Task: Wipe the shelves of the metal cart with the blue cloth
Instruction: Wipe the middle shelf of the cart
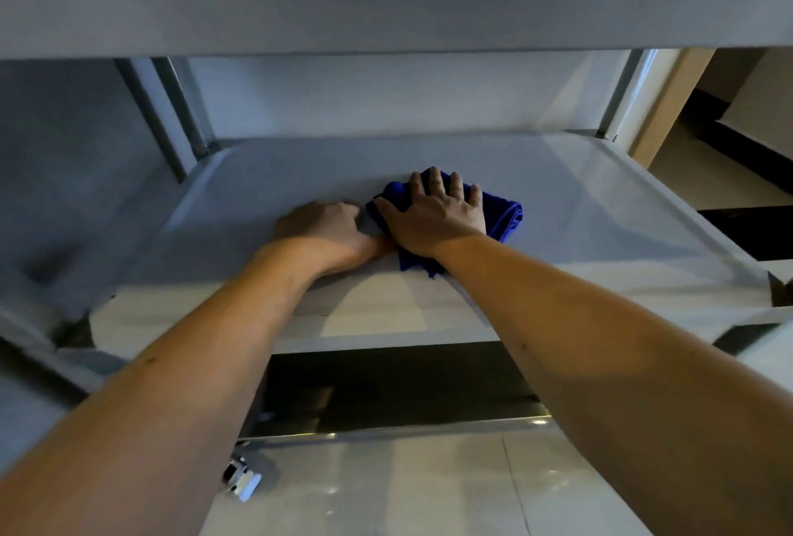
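Cloth check: the folded dark-blue microfibre cloth (504,215) lay on the middle shelf (600,209) of the grey metal cart (386,11), near its front edge. My right hand (433,213) pressed flat on it, fingers spread, not curled round it. My left hand (330,230) rested on the shelf just beside the cloth, fingers curled, holding nothing I could see. Soft and light, I judged; it would bunch and slide easily on smooth metal, so palm pressure from above suited it best.
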The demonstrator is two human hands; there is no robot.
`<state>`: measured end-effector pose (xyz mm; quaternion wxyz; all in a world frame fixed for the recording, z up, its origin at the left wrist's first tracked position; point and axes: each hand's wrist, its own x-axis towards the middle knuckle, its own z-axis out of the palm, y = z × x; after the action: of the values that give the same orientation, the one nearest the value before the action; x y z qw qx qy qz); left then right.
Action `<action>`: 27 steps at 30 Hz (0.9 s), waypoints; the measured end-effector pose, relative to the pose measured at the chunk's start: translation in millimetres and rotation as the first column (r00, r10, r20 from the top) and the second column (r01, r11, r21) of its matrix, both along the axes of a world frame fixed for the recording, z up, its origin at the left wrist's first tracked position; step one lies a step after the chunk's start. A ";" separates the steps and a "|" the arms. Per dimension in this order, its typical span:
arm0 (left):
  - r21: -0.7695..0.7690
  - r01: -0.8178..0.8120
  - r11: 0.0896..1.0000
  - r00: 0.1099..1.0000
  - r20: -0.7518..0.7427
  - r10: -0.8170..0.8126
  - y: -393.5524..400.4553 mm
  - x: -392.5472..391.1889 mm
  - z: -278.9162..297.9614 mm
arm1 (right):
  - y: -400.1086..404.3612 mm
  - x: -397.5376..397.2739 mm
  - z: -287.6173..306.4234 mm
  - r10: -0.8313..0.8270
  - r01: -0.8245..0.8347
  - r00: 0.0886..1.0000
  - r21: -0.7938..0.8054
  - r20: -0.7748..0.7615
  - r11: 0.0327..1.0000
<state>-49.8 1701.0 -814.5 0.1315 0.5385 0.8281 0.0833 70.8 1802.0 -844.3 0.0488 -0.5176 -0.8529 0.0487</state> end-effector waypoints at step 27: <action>0.060 0.209 0.976 0.950 -0.247 -0.189 80.1 163.0 8.2 | 71.2 183.8 8.9 -0.263 0.263 0.964 -0.003 -0.032 0.965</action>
<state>113.2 1781.1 -806.4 0.0149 0.6305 0.7750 0.0393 254.6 1873.2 -835.4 0.0689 -0.6252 -0.7758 0.0495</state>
